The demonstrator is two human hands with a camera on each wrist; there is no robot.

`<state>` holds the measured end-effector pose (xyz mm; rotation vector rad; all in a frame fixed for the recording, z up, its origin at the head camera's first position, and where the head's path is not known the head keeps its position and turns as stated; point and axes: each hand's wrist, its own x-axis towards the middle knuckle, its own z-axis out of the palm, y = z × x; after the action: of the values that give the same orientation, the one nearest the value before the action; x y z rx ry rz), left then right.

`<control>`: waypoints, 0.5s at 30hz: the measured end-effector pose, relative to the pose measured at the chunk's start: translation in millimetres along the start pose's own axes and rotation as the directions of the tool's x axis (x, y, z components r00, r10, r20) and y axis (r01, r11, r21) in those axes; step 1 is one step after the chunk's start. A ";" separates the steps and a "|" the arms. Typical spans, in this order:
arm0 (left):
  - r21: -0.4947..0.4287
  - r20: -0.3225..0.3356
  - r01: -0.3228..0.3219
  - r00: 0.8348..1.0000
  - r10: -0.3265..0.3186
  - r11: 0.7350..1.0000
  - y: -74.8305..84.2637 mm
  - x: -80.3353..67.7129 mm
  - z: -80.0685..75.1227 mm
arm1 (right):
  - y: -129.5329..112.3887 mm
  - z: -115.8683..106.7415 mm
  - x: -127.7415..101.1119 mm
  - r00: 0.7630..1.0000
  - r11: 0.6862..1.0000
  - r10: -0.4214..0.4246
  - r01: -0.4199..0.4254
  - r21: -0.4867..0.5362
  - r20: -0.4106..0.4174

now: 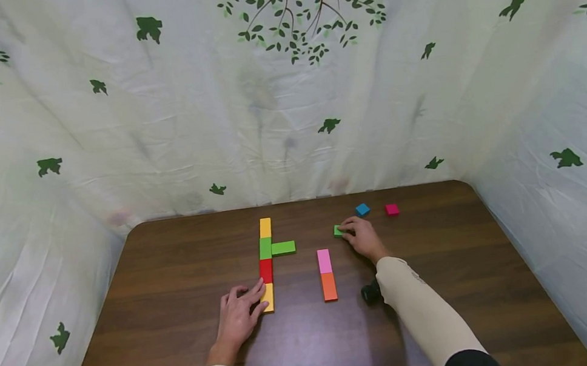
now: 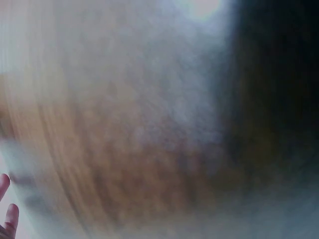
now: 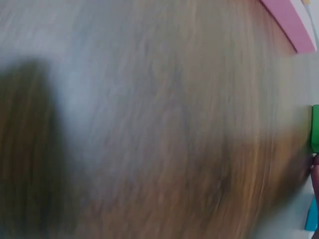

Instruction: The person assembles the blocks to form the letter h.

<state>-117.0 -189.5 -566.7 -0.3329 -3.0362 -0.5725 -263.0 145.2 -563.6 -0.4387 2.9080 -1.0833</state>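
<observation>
My right hand [image 1: 363,240] pinches a small green block [image 1: 337,231] between thumb and fingers at the far right of the table. At the left, the fingertips of my left hand [image 1: 237,317] rest on a yellow block [image 1: 268,299], near its join with a red block [image 1: 266,270]. Beyond the red one, a green block [image 1: 265,248] and another yellow block [image 1: 265,228] continue the straight column. A second green block [image 1: 283,248] juts out rightward from it. Only two fingertips [image 2: 12,215] show in the left wrist view.
Between the hands, a pink block [image 1: 324,261] and an orange block [image 1: 329,287] lie end to end. Behind my right hand are a blue block [image 1: 363,210] and a crimson block [image 1: 392,210], near the back edge of the brown table [image 1: 182,264]. A patterned white curtain [image 1: 274,118] surrounds it.
</observation>
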 end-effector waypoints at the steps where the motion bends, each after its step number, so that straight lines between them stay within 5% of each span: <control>1: -0.001 -0.001 -0.001 1.000 0.001 1.000 -0.2 0.3 0.1 | -1.6 1.3 1.1 1.000 1.000 0.003 -0.003 0.002 0.008; 15: 0.001 0.000 0.007 1.000 -0.007 1.000 0.1 0.1 -0.2 | -27.1 16.0 13.1 0.996 1.000 0.018 -0.018 0.000 0.091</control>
<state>-117.1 -189.4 -566.5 -0.3229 -3.0390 -0.5717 -267.0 112.0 -557.1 -0.4479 2.8267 -1.0338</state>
